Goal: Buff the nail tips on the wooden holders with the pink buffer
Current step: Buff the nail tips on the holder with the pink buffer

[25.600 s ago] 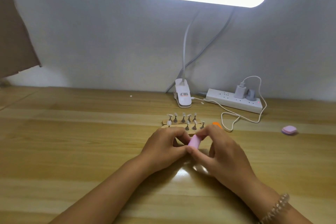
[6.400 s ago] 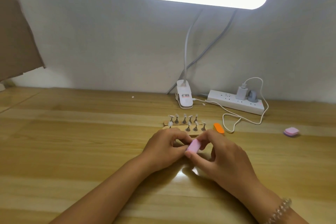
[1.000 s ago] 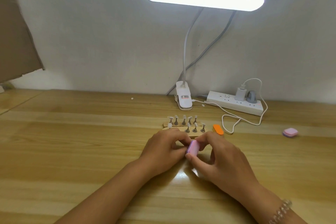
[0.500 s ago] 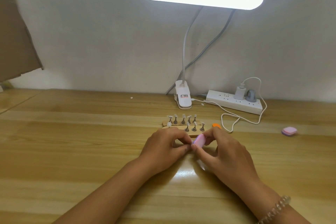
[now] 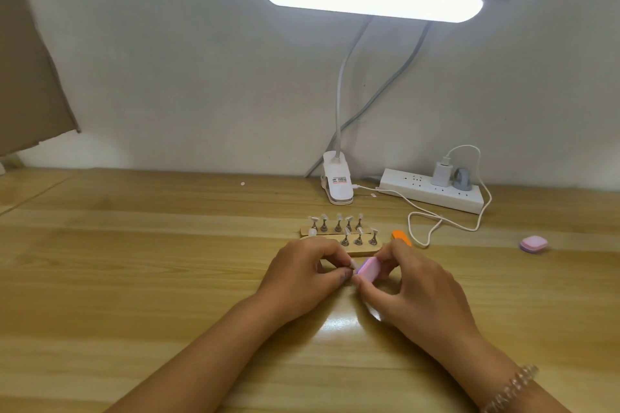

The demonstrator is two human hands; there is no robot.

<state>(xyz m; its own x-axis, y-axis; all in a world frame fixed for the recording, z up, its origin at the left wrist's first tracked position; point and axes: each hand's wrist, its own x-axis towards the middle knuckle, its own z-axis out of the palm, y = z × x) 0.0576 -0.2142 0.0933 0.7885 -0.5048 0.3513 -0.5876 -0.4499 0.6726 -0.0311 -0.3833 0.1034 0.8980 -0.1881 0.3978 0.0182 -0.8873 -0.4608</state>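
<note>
Head view: at a wooden table (image 5: 134,278), a person's left hand (image 5: 302,275) has thumb and forefinger curled together, pinching what appears to be a single nail tip (image 5: 352,264), though it is small and partly hidden by the fingers. The right hand (image 5: 412,292) grips the pink buffer (image 5: 367,270) between thumb and fingers, with the block's near end touching the pinched piece. A beaded bracelet (image 5: 510,389) circles the right wrist.

Just beyond the knuckles lie two wooden holders (image 5: 369,249), one behind the other. The left hand covers part of the nearer one. More nail tips on stands (image 5: 339,221) rise upright from them in two rows. An orange block (image 5: 401,236) sits just right of the holders, its lower end behind the right hand's fingers. A small pink pad (image 5: 533,244) lies well apart at the table's right.

Along the wall, a clip lamp (image 5: 337,183) stands on the table, its lit bar (image 5: 372,0) overhead. Beside it is a white power strip (image 5: 432,193) carrying a charger (image 5: 441,173), whose white cable (image 5: 436,221) loops across the table near the orange block. A cardboard sheet (image 5: 30,70) leans at far left.
</note>
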